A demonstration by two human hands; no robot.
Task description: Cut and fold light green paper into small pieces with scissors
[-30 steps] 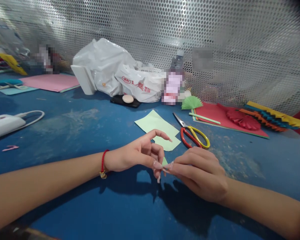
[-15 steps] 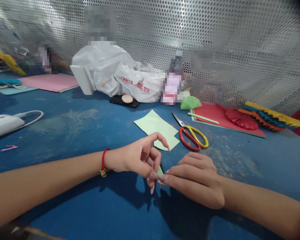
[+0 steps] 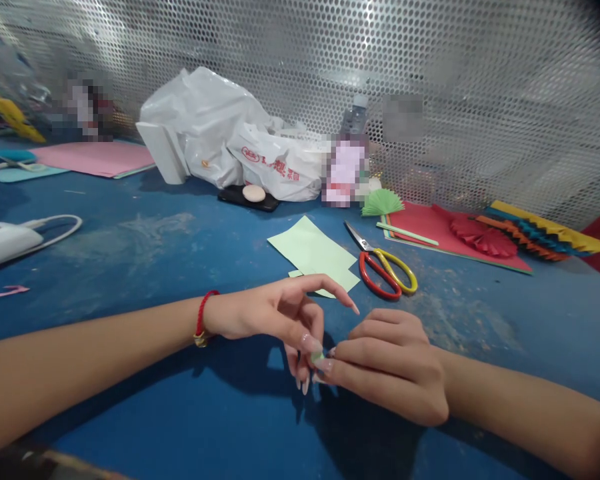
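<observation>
A small piece of green paper [image 3: 317,357] is pinched between the fingertips of both hands, mostly hidden by them. My left hand [image 3: 285,317], with a red cord at the wrist, grips it between thumb and a finger while its index finger reaches out to the right. From the right, my right hand [image 3: 390,367] holds the same piece with thumb and fingertips pressed together. Beyond the hands lie light green paper sheets [image 3: 313,248], overlapping. Scissors [image 3: 380,267] with one red and one yellow handle rest to the right of the sheets.
White plastic bags [image 3: 210,127], a bottle [image 3: 350,147] and a black phone-like object [image 3: 240,199] stand or lie at the back. Red paper [image 3: 420,230] with folded fans is at right, pink paper [image 3: 95,159] and a white device [image 3: 10,243] at left.
The green piece has turned and shows less between the fingertips. My left index finger has stretched further right, and its other fingers have shifted a little lower.
</observation>
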